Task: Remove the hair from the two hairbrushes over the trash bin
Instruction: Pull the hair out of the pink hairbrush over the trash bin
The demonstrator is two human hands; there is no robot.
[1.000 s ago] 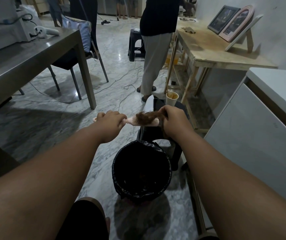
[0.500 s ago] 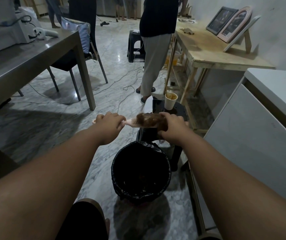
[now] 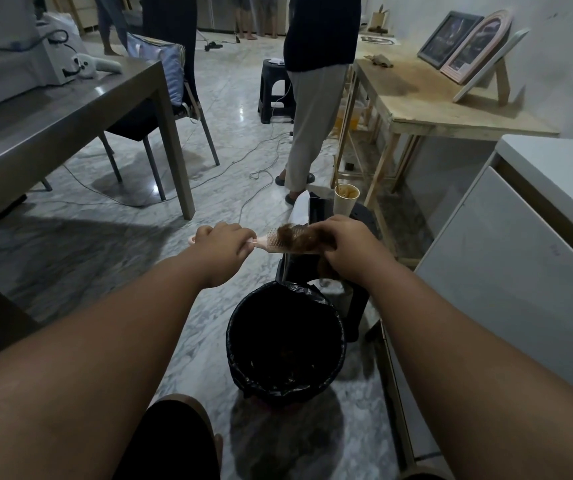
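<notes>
left hand (image 3: 224,242) clamped on pink hairbrush (image 3: 271,241) handle | right hand (image 3: 342,241) fingers pinching hair (image 3: 299,239), frame centre | peel toward brush tip, over trash bin (image 3: 243,327)

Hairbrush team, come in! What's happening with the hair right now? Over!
Left hand shut on pink hairbrush handle. Right hand gripping brown hair clump on the bristles. Trash bin open below, slightly nearer. Nothing in the way.
</notes>
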